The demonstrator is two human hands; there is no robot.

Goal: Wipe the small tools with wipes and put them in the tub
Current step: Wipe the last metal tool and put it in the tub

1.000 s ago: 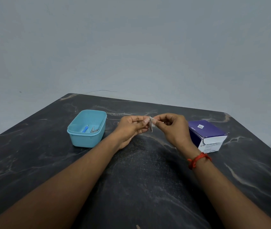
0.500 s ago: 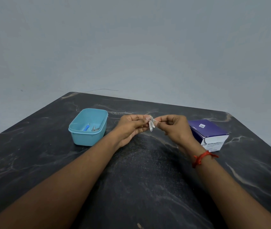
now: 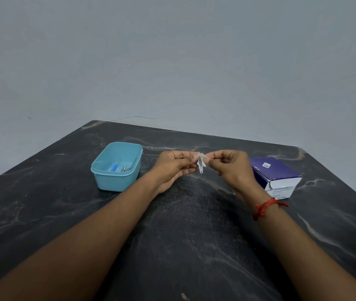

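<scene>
Over the middle of the dark marble table, my left hand (image 3: 173, 165) pinches the top of a small slim metal tool (image 3: 200, 167) that hangs point down. My right hand (image 3: 230, 167) presses a small white wipe (image 3: 204, 159) against the tool's upper part. The two hands almost touch at the fingertips. A light blue plastic tub (image 3: 116, 181) stands to the left of my left hand. Inside it lie a small blue-handled tool (image 3: 114, 166) and a small metal tool (image 3: 125, 168).
A purple and white box (image 3: 276, 174) lies to the right of my right hand, near the table's right edge. The dark table (image 3: 185, 224) ends at a pale wall behind. A red thread is tied around my right wrist.
The hands have stayed together over the table's middle. The tool now hangs lower from my left fingers, and the wipe has shifted along its top.
</scene>
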